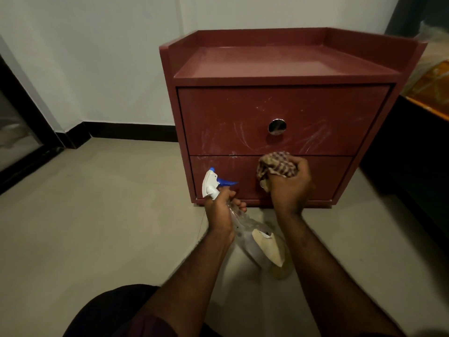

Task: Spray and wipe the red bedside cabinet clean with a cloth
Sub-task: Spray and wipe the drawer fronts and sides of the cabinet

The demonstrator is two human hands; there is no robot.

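While left holds sprayer, right clutches cloth

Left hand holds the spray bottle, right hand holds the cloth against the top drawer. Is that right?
No. The head view shows the right hand holding the cloth against the bottom drawer, not the top one. The left hand does hold the spray bottle.

Both arms are stretched forward side by side. The left hand is curled round the neck of a spray bottle. A bunched cloth is gripped in the right hand, which is held a little higher.
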